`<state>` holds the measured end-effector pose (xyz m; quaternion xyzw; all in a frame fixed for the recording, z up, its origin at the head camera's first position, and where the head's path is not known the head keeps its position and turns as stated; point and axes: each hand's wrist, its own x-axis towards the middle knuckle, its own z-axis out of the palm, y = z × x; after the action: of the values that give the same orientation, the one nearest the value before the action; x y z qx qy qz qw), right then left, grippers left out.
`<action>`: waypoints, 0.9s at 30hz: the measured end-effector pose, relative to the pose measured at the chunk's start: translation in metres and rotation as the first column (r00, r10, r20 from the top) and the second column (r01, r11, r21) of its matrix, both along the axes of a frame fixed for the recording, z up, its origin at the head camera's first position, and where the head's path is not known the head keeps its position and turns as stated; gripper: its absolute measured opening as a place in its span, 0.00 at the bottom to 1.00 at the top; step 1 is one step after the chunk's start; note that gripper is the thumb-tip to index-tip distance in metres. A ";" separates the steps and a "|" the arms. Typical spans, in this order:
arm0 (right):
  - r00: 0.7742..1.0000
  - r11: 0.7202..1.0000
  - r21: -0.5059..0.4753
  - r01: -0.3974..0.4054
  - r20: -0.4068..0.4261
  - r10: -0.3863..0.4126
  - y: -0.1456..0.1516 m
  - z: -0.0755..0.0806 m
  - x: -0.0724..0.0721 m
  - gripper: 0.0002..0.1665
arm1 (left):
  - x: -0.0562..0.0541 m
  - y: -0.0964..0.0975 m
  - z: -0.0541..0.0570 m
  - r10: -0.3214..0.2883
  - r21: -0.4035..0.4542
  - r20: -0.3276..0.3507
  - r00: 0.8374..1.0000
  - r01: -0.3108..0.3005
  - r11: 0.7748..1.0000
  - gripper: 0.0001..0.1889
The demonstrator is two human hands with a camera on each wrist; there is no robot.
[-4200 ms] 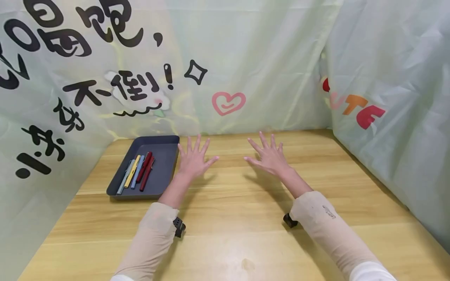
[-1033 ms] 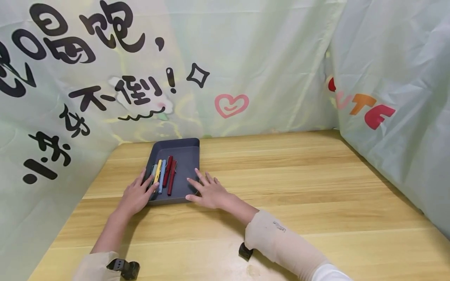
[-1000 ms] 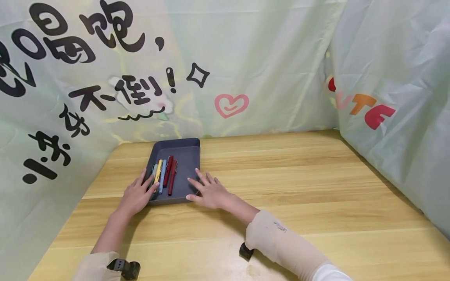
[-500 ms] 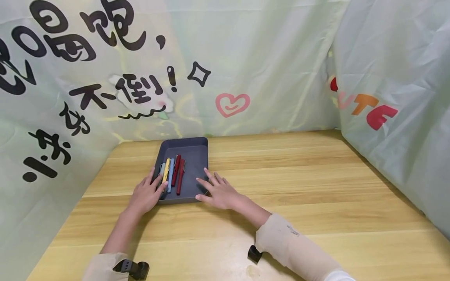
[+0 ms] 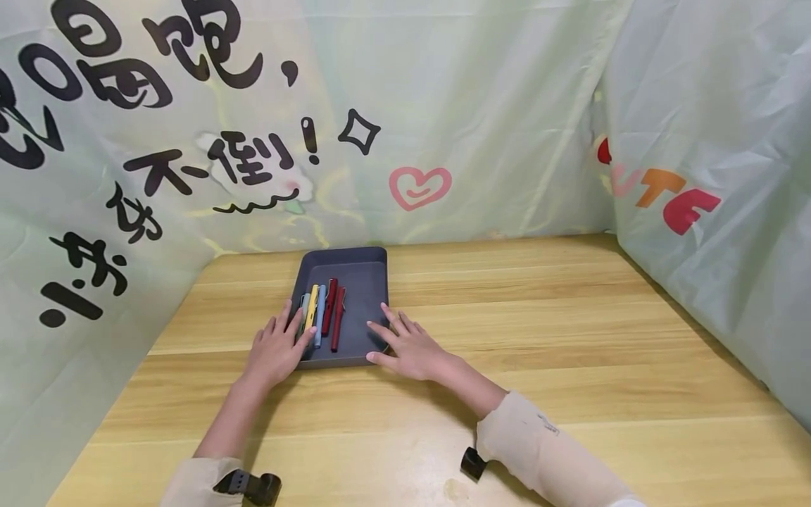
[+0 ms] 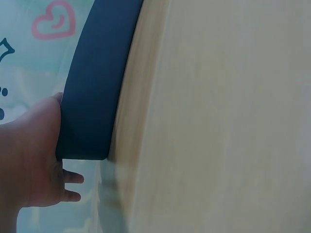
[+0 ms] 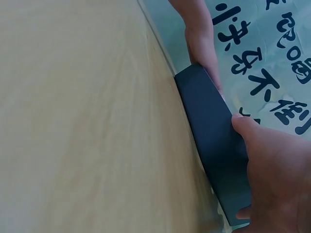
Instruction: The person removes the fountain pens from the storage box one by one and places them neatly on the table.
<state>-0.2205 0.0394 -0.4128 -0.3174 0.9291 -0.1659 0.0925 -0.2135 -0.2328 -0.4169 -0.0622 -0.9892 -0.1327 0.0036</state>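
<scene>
A dark grey-blue tray (image 5: pixel 364 296) lies on the wooden table between both hands. My left hand (image 5: pixel 274 355) grips its near left side, with thumb and index finger over the rim and the other fingers outside. My right hand (image 5: pixel 415 353) holds the near right side, fingers spread over that edge. In the right wrist view the right thumb (image 7: pixel 245 127) lies over the rim of the tray's front wall (image 7: pixel 209 126). Several pens lie side by side inside: a grey-blue one partly behind the left fingers, a yellow pen (image 5: pixel 311 310), a blue pen (image 5: pixel 320 317) and two dark red pens (image 5: pixel 338 320).
A pale printed cloth (image 5: pixel 494 127) hangs behind the table and along both sides. The wooden table top (image 5: pixel 570 310) stretches to the right of the tray and in front of it. Black wrist cameras (image 5: pixel 472 463) sit on both sleeved forearms.
Both hands first hovered spread above the table, then took hold of the tray's sides. Over the last second the tray, with its pens, has slid right toward the table's middle.
</scene>
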 end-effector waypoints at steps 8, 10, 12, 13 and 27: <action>1.000 1.000 -0.014 0.007 -0.002 -0.007 0.010 -0.002 0.001 0.40 | 0.000 0.011 -0.001 0.014 0.011 -0.002 1.000 -0.014 1.000 0.37; 1.000 1.000 -0.016 0.014 0.005 -0.013 0.013 -0.002 0.002 0.40 | 0.000 0.014 -0.001 0.016 0.012 0.000 1.000 -0.016 1.000 0.37; 1.000 1.000 -0.020 0.019 0.005 -0.018 0.015 -0.002 0.003 0.40 | 0.000 0.017 -0.002 0.014 0.008 0.001 1.000 -0.014 1.000 0.36; 1.000 1.000 -0.019 0.022 0.005 -0.022 0.016 -0.001 0.003 0.40 | 0.000 0.019 -0.002 0.014 0.010 0.000 1.000 -0.014 1.000 0.36; 0.999 0.999 -0.042 0.024 -0.020 -0.025 0.033 -0.003 0.007 0.40 | 0.001 0.036 -0.004 0.014 0.019 -0.014 1.000 -0.014 1.000 0.36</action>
<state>-0.2131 0.0727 -0.4154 -0.3094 0.9302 -0.1830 0.0742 -0.2127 -0.1968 -0.4210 -0.0560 -0.9882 -0.1418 0.0120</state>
